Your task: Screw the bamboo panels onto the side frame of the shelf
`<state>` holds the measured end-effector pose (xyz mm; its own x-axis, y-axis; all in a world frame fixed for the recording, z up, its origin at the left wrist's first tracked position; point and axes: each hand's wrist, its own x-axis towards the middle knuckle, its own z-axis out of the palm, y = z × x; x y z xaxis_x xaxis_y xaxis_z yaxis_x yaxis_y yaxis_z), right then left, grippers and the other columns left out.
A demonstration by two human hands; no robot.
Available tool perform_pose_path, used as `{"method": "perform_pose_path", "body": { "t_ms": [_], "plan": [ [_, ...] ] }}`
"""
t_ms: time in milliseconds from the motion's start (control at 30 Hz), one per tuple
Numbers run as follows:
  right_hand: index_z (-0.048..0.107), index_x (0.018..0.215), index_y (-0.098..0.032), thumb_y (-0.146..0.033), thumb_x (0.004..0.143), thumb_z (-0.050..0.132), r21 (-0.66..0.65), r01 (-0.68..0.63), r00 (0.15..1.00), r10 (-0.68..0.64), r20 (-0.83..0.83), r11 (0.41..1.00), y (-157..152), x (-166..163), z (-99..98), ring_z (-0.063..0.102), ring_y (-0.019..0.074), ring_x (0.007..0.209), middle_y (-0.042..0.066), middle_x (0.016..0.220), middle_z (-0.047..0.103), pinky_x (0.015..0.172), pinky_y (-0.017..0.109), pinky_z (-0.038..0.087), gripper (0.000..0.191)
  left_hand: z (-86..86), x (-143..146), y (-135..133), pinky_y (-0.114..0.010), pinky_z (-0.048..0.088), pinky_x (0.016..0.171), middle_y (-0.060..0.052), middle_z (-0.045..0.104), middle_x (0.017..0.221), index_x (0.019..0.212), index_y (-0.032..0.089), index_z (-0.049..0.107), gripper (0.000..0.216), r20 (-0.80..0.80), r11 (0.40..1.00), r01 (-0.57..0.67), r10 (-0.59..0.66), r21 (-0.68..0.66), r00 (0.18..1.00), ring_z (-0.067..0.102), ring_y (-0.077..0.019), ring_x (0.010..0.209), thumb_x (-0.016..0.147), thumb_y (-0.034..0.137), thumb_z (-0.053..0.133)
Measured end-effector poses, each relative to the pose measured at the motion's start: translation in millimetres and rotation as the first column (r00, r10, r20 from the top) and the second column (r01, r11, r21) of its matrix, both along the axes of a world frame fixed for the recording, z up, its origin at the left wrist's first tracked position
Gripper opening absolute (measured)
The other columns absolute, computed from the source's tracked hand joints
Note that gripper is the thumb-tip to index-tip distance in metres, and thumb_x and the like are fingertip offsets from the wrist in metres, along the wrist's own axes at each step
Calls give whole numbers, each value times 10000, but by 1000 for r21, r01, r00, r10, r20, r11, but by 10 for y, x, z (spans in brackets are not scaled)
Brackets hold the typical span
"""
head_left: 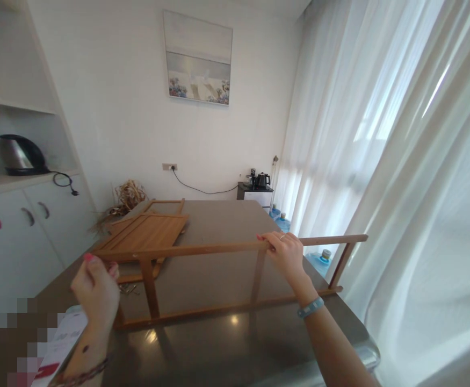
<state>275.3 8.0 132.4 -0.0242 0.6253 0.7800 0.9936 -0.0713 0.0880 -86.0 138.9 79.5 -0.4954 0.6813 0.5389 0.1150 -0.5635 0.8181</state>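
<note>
Head view, seen from the picture's centre: the right hand (285, 252), near five o'clock, is closed over the top rail of a wooden frame (210, 249), which stands on its long edge across the table (222, 220) at six o'clock. At eight o'clock the left hand (95, 290) is curled at the frame's near-left end; whether it pinches the rail or some small part, I cannot tell. With so narrow an edge underneath, the frame could tip if the right hand eased off, and its four o'clock end, close to the table's side, might slip over. A swing leftward could shove the wooden panels (158, 234) or scatter the small loose pieces (129, 289) at the left hand's three o'clock; these are too tiny to identify. The left fingertips are partly hidden, and the forearm covers part of the paper (63, 336).
</note>
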Motion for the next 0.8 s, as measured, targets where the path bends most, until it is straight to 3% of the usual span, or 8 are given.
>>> {"method": "perform_pose_path", "body": {
  "t_ms": [333,433,500,567,633,700,767,800],
  "plan": [
    [632,929,-227,-146,845,481,106,-23,999,18,43,994,-35,21,-112,542,198,785,25,823,657,776,333,341,191,-6,-12,-16,-178,246,382,56,379,454,560,201,321,527,60,995,96,-96,0,994,337,-57,394,880,609,414],
    [568,1151,-260,-149,858,443,79,-35,997,29,70,996,-52,38,-154,548,219,847,35,909,646,828,374,360,337,-18,-11,-6,-180,266,388,47,395,458,556,202,326,532,81,997,83,-82,-8,993,356,-62,403,873,619,419],
    [408,1342,-278,-173,877,412,97,-42,998,37,47,994,-106,-2,-206,548,252,963,68,1076,617,875,425,359,477,-25,-10,3,-182,283,391,41,409,461,556,202,340,541,86,996,82,-79,-25,993,367,-66,407,857,643,425],
    [237,1438,-257,-223,879,430,208,-48,997,59,-46,977,-208,-119,-280,488,308,1139,135,1254,522,917,490,348,593,-28,-4,5,-183,285,386,40,410,465,562,203,349,548,104,996,84,-80,-33,991,368,-69,408,833,670,441],
    [251,1422,-313,-214,845,501,329,-46,988,92,-124,943,-331,-328,-363,484,325,1141,140,1249,519,902,510,351,637,-27,4,-2,-182,277,382,44,400,468,568,205,344,552,131,996,80,-75,-37,989,362,-68,410,818,686,450],
    [422,1262,-391,-153,788,556,367,-248,958,282,-42,897,-416,-621,-430,556,274,905,67,992,614,817,458,375,547,-21,12,-17,-181,268,383,49,382,468,569,206,335,556,151,996,84,-77,-42,986,352,-66,409,816,690,449],
    [552,1008,-353,-103,766,514,92,-596,798,601,-37,797,-388,-951,-467,567,203,764,1,830,635,723,364,399,351,-10,16,-37,-182,260,386,54,365,470,569,205,333,556,156,994,105,-97,-42,983,337,-63,406,823,688,441],
    [573,932,-318,-104,764,502,-92,-668,742,652,-156,738,-315,-1106,-477,573,182,763,-7,842,643,691,329,400,281,-3,16,-46,-183,256,388,55,361,473,571,203,337,555,151,993,113,-105,-41,983,332,-62,406,829,685,434]
  ]
}}
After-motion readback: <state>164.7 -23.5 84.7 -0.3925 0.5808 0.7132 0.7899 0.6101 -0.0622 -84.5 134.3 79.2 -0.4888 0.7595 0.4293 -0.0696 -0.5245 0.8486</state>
